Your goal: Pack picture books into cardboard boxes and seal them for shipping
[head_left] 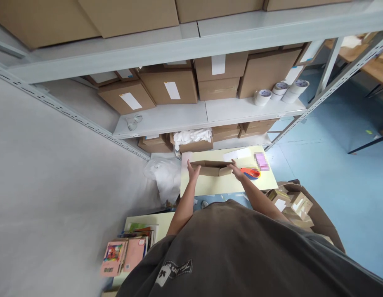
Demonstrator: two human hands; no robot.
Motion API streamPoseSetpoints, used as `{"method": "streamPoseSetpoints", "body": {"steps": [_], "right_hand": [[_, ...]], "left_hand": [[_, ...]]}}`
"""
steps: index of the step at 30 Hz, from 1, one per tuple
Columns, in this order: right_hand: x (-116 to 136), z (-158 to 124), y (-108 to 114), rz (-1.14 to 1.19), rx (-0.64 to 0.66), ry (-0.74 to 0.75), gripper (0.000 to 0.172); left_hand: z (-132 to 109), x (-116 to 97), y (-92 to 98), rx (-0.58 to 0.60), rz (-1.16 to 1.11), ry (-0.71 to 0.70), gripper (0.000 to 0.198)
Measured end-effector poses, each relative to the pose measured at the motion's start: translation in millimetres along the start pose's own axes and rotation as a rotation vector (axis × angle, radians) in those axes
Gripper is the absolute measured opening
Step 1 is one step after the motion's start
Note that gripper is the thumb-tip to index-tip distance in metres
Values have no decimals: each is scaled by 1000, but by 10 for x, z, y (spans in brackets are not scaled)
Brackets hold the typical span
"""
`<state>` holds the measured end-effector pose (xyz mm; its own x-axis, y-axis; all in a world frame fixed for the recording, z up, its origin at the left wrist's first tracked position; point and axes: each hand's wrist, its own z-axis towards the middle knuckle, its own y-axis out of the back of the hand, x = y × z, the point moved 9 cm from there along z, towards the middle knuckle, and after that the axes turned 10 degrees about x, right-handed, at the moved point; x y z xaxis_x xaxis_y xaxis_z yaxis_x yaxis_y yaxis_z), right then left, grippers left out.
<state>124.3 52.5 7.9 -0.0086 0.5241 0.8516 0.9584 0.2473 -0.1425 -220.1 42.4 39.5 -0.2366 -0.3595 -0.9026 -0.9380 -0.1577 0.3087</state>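
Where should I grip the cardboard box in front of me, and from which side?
I'd grip the cardboard box at its two ends: left hand from the left, right hand from the right, where they are now. It runs long from left to right and looks narrow front to back, so holding both ends should keep it balanced.

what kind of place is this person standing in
Probably a packing area in a storeroom or small warehouse: cardboard boxes line a metal shelving unit, rolls of tape sit on one shelf, and both hands hold a carton over a pale table.
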Motion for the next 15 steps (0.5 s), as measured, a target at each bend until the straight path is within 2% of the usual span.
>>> {"method": "streamPoseSetpoints", "body": {"steps": [2, 5, 7, 9, 13, 15], "right_hand": [[48, 55, -110, -16, 34, 12, 95], [110, 132, -320, -51, 65, 60, 101], [125, 165, -379, -69, 45, 79, 97], [134, 179, -331, -103, -7, 84, 83], [173, 192, -139, -156, -98, 99, 48], [196, 222, -108, -163, -116, 112, 42]], "left_hand": [[-26, -60, -124, 50, -2, -29, 108], [-102, -126, -409, 171, -29, -53, 108], [-158, -117, -507, 188, -67, -31, 109], [-198, -84, -488, 157, -80, -1, 109], [-227, -74, -285, 92, -2, -17, 104], [-233, -105, -233, 107, 33, -49, 102]]}}
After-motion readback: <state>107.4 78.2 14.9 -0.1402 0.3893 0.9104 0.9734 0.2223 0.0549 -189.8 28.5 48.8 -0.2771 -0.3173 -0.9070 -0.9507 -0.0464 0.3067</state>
